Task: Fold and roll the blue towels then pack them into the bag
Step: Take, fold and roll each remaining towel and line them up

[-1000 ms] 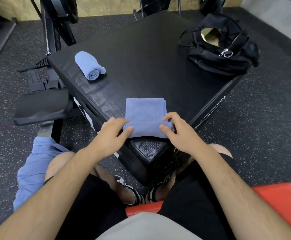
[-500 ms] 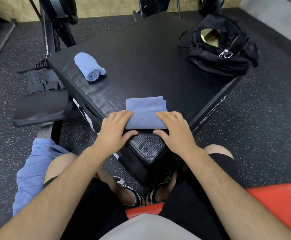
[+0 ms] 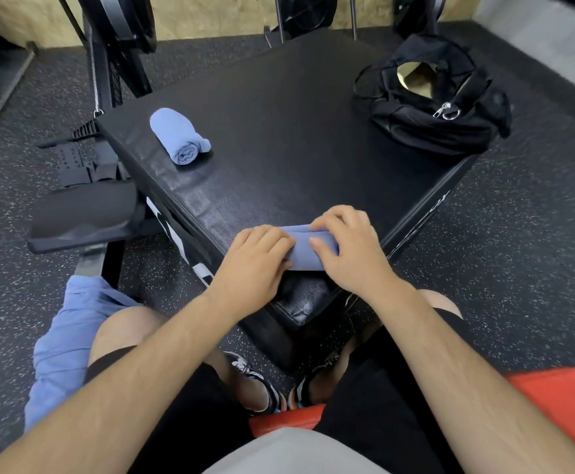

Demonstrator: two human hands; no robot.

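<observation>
On a black gym box, the left hand and right hand curl close-set fingers over a towel at the near corner, apparently mid-roll. A finished roll lies far left; the bag gapes far right. Next, likely: tighten it, then carry it across.

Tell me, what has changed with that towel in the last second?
The folded towel has been rolled away from the person into a tight roll; no flat part shows. The left hand and right hand slid forward with it, fingers curled over the roll. The finished roll, the black bag and the box stayed put.
</observation>
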